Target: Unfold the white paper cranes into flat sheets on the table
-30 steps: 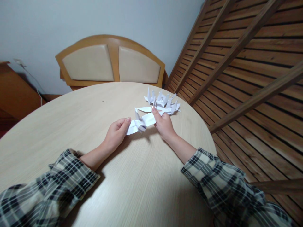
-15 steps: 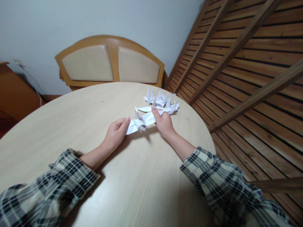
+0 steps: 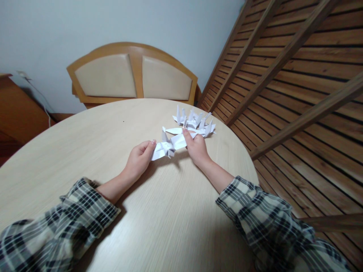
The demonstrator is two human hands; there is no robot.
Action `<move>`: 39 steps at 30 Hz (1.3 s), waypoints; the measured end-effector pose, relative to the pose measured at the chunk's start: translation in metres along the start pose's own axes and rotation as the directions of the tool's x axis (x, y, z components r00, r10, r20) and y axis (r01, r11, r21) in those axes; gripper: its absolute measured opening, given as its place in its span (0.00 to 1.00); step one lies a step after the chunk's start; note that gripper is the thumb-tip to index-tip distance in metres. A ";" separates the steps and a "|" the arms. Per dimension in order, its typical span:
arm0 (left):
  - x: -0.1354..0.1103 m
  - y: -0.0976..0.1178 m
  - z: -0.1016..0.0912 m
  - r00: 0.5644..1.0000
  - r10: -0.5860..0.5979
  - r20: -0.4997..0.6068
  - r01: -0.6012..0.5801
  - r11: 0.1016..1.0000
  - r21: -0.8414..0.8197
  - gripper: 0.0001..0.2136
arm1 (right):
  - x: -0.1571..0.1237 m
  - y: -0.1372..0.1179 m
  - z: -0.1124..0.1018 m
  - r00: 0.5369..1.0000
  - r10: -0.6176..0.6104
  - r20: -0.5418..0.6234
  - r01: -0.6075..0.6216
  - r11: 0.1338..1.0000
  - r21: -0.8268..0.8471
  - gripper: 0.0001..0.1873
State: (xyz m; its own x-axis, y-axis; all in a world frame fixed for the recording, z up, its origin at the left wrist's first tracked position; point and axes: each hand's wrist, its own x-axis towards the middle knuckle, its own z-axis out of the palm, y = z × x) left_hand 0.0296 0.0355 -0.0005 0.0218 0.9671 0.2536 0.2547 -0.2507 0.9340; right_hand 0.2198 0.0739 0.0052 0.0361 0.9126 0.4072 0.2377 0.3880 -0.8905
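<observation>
A white folded paper crane (image 3: 169, 145) is stretched between my two hands just above the round table (image 3: 85, 151). My left hand (image 3: 138, 159) pinches its left wing with closed fingers. My right hand (image 3: 196, 148) grips the right wing, fingers closed round the paper. Right behind my right hand lies a small pile of finished white paper cranes (image 3: 195, 121), near the table's far right edge.
A wooden chair with a cream padded back (image 3: 132, 75) stands at the far side of the table. A slatted wooden wall (image 3: 297, 83) runs along the right. A brown cabinet (image 3: 17, 109) and a white cable are at the left.
Hardly anything has changed. Both hands keep their hold on the crane's wings, with only slight shifts of the paper between them.
</observation>
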 end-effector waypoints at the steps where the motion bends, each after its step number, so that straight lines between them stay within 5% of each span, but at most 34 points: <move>1: 0.000 0.000 0.000 1.000 -0.002 0.013 0.002 1.000 -0.003 0.16 | 0.000 0.000 0.000 1.000 0.001 0.007 -0.001 1.000 -0.001 0.27; 8: 0.001 -0.002 0.000 0.997 -0.021 0.076 0.024 0.999 -0.033 0.17 | 0.003 0.001 -0.004 0.998 -0.010 0.061 0.011 1.000 -0.009 0.27; 18: 0.001 0.000 -0.001 0.998 0.035 -0.051 -0.034 0.999 0.034 0.16 | -0.002 0.002 0.002 1.000 -0.005 -0.030 0.005 1.000 -0.009 0.28; 31: 0.004 0.003 -0.005 0.998 0.016 0.068 -0.016 1.000 -0.008 0.16 | 0.001 -0.001 -0.002 0.998 0.003 0.057 -0.005 0.999 0.033 0.28; 39: 0.001 0.002 -0.004 1.000 0.014 0.009 -0.014 1.000 -0.003 0.18 | -0.008 -0.006 0.007 0.966 0.197 0.168 -0.232 0.946 0.226 0.27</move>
State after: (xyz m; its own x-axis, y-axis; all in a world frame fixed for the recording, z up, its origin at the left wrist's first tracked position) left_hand 0.0261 0.0357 0.0031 0.0339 0.9639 0.2641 0.2518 -0.2639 0.9311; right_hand 0.2113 0.0653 0.0055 -0.0811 0.9796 0.1837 -0.0031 0.1841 -0.9829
